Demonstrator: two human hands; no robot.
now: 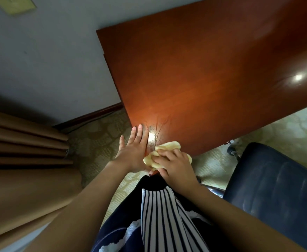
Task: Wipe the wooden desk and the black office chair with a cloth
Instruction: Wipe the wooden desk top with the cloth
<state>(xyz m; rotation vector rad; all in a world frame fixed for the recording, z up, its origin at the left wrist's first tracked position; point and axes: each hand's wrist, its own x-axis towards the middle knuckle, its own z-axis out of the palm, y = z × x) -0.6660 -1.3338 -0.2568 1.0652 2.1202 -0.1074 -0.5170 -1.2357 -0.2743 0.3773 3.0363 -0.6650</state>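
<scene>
Right hand grips yellow cloth at the wooden desk near corner, scrubbing streaks. Left hand flat, fingers together, bracing beside it. Black office chair just right, likely untouched.

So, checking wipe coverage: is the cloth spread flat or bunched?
Bunched: the cloth lies crumpled in lumps, gripped by the right hand on the desk.

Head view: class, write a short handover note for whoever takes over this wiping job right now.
Left hand: open, flat at the wooden desk's near corner.
Right hand: holds the bunched yellow cloth on that corner.
Done: wipe streaks show only beside the cloth.
Left: the rest of the desk, then the black office chair, at the right, untouched.
</scene>
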